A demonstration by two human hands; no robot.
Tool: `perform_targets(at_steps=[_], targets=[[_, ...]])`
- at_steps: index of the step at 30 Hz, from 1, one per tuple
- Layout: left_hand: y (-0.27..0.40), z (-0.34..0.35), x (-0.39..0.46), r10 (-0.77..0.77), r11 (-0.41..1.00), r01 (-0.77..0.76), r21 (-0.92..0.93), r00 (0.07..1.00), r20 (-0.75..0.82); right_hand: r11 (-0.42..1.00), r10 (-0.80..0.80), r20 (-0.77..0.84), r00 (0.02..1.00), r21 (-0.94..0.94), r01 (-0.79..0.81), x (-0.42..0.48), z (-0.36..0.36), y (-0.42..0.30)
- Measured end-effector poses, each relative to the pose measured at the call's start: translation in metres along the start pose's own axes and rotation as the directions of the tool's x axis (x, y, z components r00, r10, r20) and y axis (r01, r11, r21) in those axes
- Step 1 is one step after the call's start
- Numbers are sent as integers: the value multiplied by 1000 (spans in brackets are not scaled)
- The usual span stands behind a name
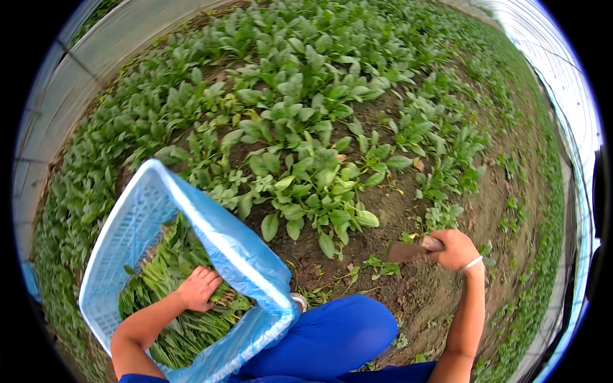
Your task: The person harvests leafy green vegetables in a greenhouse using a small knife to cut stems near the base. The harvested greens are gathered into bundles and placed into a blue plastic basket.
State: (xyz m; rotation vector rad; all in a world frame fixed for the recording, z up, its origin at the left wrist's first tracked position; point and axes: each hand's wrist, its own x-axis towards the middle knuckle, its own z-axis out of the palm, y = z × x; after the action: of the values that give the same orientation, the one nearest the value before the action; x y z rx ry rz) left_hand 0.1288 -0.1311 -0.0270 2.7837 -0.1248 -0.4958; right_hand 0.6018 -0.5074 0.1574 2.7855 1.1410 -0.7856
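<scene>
Inside the blue plastic crate [122, 230], my left hand [200, 288] rests on bunched leafy greens [191, 330] that look like spinach. Its fingers curl over them near some pale root ends, and the undersides of the fingers are hidden. A blue plastic film [230, 239] lines the crate and folds over its rim. Off to the right, my right hand [455, 249] grips the wooden handle of a short hand tool with a broad, flat, rusty-brown blade [404, 252]. This blade points left, just over the soil, near small cut-looking leaves [383, 267].
Leafy plants [316, 186] grow densely ahead and to the left, with a looser row [440, 143] on the right. Brown soil [416, 297] shows beside my blue-clothed knee [345, 330]. Plastic sheeting walls [72, 95] curve along both sides.
</scene>
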Motion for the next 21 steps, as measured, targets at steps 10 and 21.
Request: perform_targets(at_steps=[10, 21], targets=[[39, -79, -8, -386, 801, 90, -591, 833, -396, 996, 24, -116, 993, 89, -14, 22, 31, 6], [133, -251, 86, -220, 969, 38, -242, 572, -790, 977, 80, -315, 946, 212, -13, 72, 111, 77]])
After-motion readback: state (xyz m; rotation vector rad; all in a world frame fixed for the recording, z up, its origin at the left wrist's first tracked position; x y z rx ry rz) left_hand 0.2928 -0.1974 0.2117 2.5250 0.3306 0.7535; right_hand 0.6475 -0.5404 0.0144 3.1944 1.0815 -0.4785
